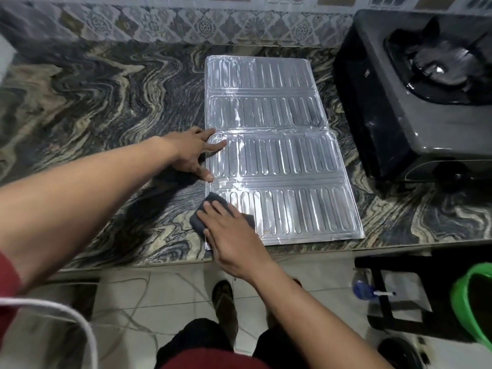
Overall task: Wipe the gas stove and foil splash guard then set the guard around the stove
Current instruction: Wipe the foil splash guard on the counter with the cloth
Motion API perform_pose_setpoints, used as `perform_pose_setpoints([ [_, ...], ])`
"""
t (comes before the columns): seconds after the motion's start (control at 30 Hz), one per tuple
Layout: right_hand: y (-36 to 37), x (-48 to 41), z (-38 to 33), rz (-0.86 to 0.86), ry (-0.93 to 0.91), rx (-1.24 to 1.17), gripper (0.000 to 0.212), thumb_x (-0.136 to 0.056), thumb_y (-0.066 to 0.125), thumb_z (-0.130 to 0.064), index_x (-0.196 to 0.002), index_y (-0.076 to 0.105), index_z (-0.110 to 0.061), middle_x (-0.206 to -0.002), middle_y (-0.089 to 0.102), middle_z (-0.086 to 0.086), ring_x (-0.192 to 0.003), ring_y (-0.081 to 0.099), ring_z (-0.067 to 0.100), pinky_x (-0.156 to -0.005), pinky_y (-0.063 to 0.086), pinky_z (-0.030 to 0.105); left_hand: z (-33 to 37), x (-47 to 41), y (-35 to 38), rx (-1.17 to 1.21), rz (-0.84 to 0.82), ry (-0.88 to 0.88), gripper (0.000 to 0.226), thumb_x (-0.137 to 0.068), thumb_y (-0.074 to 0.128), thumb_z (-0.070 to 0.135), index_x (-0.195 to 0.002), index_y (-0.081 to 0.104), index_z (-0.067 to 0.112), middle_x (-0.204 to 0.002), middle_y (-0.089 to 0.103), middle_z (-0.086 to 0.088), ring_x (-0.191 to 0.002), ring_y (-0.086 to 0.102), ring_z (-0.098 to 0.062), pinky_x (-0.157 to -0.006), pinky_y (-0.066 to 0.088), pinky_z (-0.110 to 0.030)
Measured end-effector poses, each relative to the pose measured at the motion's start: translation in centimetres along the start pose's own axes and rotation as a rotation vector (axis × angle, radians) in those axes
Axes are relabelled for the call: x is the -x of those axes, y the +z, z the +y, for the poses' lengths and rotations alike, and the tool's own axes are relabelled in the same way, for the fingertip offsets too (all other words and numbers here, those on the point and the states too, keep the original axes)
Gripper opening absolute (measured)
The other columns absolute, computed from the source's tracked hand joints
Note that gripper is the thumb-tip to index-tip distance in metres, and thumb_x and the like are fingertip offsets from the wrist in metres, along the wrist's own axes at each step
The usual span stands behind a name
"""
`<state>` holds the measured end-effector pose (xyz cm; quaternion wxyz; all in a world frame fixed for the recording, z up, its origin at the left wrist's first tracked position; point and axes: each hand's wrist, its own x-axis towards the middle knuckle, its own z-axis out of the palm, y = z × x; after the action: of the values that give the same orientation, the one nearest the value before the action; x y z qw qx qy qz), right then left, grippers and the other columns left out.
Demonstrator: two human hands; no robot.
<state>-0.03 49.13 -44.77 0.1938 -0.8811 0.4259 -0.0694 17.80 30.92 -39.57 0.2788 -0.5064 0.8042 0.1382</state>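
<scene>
The silver foil splash guard (277,155) lies flat and unfolded on the marbled counter, its ribbed panels facing up. My left hand (193,153) presses on the guard's left edge with fingers spread. My right hand (229,235) lies flat on a dark grey cloth (198,222), which it presses onto the guard's near left corner. The black gas stove (399,102) stands to the right of the guard, its burner at the frame's right edge.
The dark marbled counter (93,107) runs to a patterned tile wall at the back. Below the counter's front edge are a black stool (391,294), a green bucket (471,302), a blue bottle (363,288) and my feet on the tiled floor.
</scene>
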Motion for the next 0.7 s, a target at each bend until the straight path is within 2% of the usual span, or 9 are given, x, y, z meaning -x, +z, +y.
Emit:
perform_pose_setpoints([
  [0.1, -0.4, 1.9, 1.0, -0.055, -0.066, -0.008, 0.048, -0.107, 0.028, -0.030, -0.151, 0.036, -0.015, -0.159, 0.033, 0.006, -0.150, 0.021, 0.020, -0.123, 0.010, 0.040, 0.0, 0.0, 0.0, 0.014, 0.000, -0.006, 0.112, -0.064, 0.055, 0.085, -0.151, -0.007, 0.052, -0.165, -0.016, 0.006, -0.152, -0.003, -0.029, -0.115, 0.026, -0.056],
  [0.2, -1.1, 4.0, 2.7, -0.075, -0.042, 0.020, 0.052, -0.107, 0.019, -0.037, -0.154, 0.032, -0.017, -0.161, 0.028, 0.003, -0.151, 0.018, 0.017, -0.123, 0.008, 0.039, 0.3, 0.2, -0.1, 0.029, -0.004, -0.006, 0.111, -0.067, 0.058, 0.082, -0.151, -0.007, 0.051, -0.164, -0.017, 0.006, -0.152, -0.004, -0.029, -0.114, 0.025, -0.057],
  [0.37, -3.1, 6.5, 7.3, -0.003, 0.185, 0.033, 0.052, -0.108, 0.021, -0.035, -0.157, 0.018, -0.019, -0.165, 0.015, 0.000, -0.152, 0.006, 0.011, -0.122, -0.004, 0.030, 0.4, 0.2, -0.1, 0.050, -0.003, -0.021, 0.114, -0.065, 0.058, 0.082, -0.152, -0.007, 0.049, -0.165, -0.017, 0.003, -0.152, -0.004, -0.029, -0.115, 0.025, -0.060],
  [0.47, -4.7, 7.9, 10.9, 0.039, 0.328, 0.061, 0.053, -0.108, 0.025, -0.030, -0.158, 0.012, -0.016, -0.165, 0.007, 0.003, -0.152, 0.000, 0.014, -0.121, -0.006, 0.031, 0.3, -0.1, 0.1, 0.079, -0.010, -0.018, 0.119, -0.057, 0.056, 0.086, -0.151, -0.007, 0.050, -0.165, -0.017, 0.001, -0.152, -0.006, -0.029, -0.116, 0.023, -0.062],
  [0.6, -6.6, 9.4, 15.7, 0.070, 0.540, 0.014, 0.056, -0.106, 0.019, -0.036, -0.158, 0.012, -0.016, -0.166, 0.003, 0.004, -0.152, -0.002, 0.015, -0.123, -0.003, 0.034, 0.3, -0.5, 0.2, 0.108, -0.014, -0.028, 0.121, -0.055, 0.059, 0.083, -0.151, -0.006, 0.050, -0.164, -0.018, 0.001, -0.152, -0.008, -0.027, -0.117, 0.020, -0.061],
  [0.7, -7.2, 9.4, 16.6, 0.083, 0.560, -0.010, 0.055, -0.107, 0.024, -0.032, -0.158, 0.015, -0.014, -0.166, 0.006, 0.006, -0.153, 0.000, 0.017, -0.123, -0.004, 0.035, 0.6, -0.7, 0.2, 0.111, -0.015, -0.052, 0.120, -0.060, 0.064, 0.078, -0.152, -0.006, 0.048, -0.164, -0.018, 0.001, -0.152, -0.007, -0.028, -0.118, 0.018, -0.060],
])
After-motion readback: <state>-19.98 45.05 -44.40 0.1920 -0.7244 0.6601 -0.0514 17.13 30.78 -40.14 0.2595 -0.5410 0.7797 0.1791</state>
